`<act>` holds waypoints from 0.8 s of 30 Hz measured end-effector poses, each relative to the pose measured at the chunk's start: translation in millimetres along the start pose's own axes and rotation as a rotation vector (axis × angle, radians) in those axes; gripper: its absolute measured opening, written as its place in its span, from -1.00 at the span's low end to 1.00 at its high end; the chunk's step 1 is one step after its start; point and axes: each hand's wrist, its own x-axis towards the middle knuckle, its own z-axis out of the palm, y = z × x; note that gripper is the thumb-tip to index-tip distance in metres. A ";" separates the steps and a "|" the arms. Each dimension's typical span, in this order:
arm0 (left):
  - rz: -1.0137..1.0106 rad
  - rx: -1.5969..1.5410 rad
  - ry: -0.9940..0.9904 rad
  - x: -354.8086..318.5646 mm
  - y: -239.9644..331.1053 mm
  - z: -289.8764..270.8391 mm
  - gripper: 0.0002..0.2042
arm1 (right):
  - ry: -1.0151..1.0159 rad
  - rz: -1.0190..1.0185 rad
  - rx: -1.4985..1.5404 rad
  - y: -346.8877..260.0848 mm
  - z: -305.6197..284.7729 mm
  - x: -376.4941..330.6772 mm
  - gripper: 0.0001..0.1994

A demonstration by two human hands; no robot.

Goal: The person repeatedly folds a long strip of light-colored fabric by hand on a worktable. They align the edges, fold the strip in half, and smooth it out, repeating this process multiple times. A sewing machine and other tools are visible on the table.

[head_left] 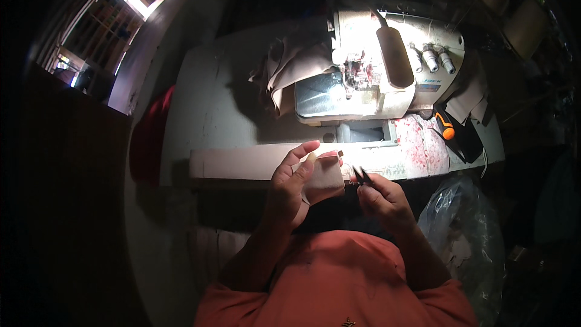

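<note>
A pale table (218, 103) fills much of the middle of the frame, and below it, at the lower centre, is the orange-red shirt (339, 278) of the person. On the table, at the upper right of centre, stands a white sewing machine (396, 102) under a strong light. A clear plastic bag (469, 248) is at the lower right. A crumpled beige fabric (296, 63) lies just beside the machine, on its left in the frame. Near the centre, the left hand (290, 184) is clamped on a small beige cloth piece (325, 180), with the thumb over its upper left part. The right hand (384, 200), to the right of it, is closed around black thread snips (361, 177). The cloth piece is in front of the table's near edge. The snips are the smallest of these; their blades stand apart and point upward, just beside the cloth piece.
</note>
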 end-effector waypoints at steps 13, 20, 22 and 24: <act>-0.056 0.003 -0.037 -7.3 -9.5 1.0 -0.65 | 0.029 -0.028 0.179 12.3 12.3 10.3 -0.68; -0.069 0.020 -0.025 -7.8 -8.1 2.8 -0.64 | 0.021 0.005 0.274 10.8 13.4 13.7 -0.72; -0.076 0.035 -0.017 -7.9 -7.9 2.9 -0.64 | 0.032 0.014 0.263 10.3 13.7 14.7 -0.73; -0.076 0.051 -0.016 -6.8 -9.8 0.0 -0.64 | 0.028 -0.005 0.255 10.5 13.7 15.4 -0.73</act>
